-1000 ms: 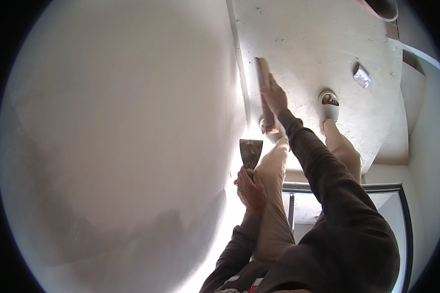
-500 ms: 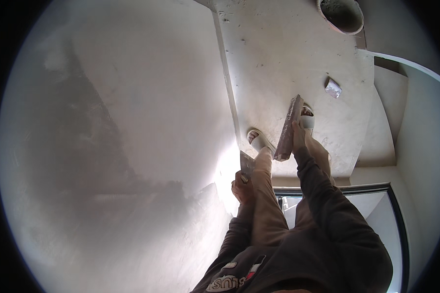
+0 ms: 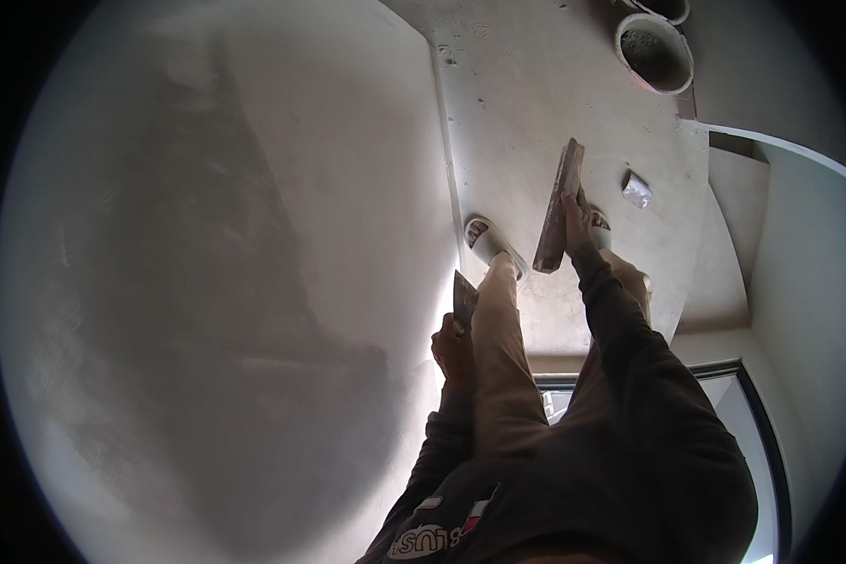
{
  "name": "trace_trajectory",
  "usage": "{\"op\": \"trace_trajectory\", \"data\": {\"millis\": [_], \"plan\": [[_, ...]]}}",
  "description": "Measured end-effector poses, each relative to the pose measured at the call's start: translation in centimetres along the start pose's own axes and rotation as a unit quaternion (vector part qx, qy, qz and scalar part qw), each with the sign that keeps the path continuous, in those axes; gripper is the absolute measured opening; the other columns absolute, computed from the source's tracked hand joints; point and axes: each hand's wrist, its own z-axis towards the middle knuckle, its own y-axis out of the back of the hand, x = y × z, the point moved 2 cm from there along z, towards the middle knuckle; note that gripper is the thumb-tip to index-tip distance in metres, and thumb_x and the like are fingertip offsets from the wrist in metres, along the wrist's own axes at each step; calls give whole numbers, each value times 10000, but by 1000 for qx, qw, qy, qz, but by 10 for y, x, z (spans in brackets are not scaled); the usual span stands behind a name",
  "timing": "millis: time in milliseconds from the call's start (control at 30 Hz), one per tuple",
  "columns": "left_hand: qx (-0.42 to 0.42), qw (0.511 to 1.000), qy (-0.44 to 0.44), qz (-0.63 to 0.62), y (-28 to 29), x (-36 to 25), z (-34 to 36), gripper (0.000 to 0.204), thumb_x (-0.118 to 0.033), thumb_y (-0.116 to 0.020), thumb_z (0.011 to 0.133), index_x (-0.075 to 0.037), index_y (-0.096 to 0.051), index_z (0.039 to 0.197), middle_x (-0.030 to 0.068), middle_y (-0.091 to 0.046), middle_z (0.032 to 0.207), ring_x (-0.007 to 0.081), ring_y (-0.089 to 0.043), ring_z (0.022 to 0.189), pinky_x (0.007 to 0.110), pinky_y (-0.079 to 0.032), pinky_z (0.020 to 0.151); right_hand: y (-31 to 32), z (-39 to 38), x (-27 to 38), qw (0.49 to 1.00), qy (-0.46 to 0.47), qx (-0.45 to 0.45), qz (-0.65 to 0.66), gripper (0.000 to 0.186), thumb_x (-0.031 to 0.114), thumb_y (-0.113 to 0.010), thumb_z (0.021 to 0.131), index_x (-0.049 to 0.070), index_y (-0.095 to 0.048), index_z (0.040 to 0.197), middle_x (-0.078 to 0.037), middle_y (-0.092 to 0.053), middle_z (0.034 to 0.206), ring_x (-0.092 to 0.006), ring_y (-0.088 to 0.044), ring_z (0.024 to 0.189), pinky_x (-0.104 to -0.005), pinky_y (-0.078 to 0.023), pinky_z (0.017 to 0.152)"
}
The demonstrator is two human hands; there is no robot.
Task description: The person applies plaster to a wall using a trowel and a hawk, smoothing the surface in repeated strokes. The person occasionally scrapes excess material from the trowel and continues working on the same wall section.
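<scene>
My left hand (image 3: 453, 346) is closed on the handle of a metal putty knife (image 3: 464, 293), low beside my left leg and close to the plastered wall (image 3: 216, 263), which has darker patches. My right hand (image 3: 576, 226) grips a long, narrow smoothing blade (image 3: 554, 221), smeared with pale material and held at a slant over my right foot. My left sandalled foot (image 3: 487, 242) is near the foot of the wall, to the left of the long blade.
Two buckets stand at the upper right, the nearer one (image 3: 653, 52) with grey material inside. A small pale piece (image 3: 636, 191) lies on the dusty floor (image 3: 526, 85). A curved white edge (image 3: 771, 136) runs along the right. A dark-framed opening (image 3: 743, 395) is low in view.
The long blade has swung from near the wall out to the right. The putty knife has turned and shifted slightly left. The view has shifted, bringing more of the buckets in.
</scene>
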Motion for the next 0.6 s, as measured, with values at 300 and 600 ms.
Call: {"op": "trace_trajectory", "data": {"millis": [300, 600], "plan": [[-61, 998, 2, -28, -26, -1, -4, 177, -183, -749, 889, -66, -627, 940, 190, -682, 846, 425, -633, 780, 525, -482, 701, -100, 117, 14, 973, 24, 42, -226, 818, 299, -632, 902, 102, -294, 1621, -181, -691, 1255, -267, -690, 1055, -362, -527, 912], [-148, 985, -52, -71, -27, -31, -9, 212, -219, -697, 988, -53, -627, 876, 112, -655, 766, 270, -611, 674, 369, -485, 628, -194, 55, -2, 967, 36, 169, -186, 946, 302, -699, 800, 286, -256, 1635, -172, -605, 1054, -364, -640, 1009, -456, -504, 940]]}}
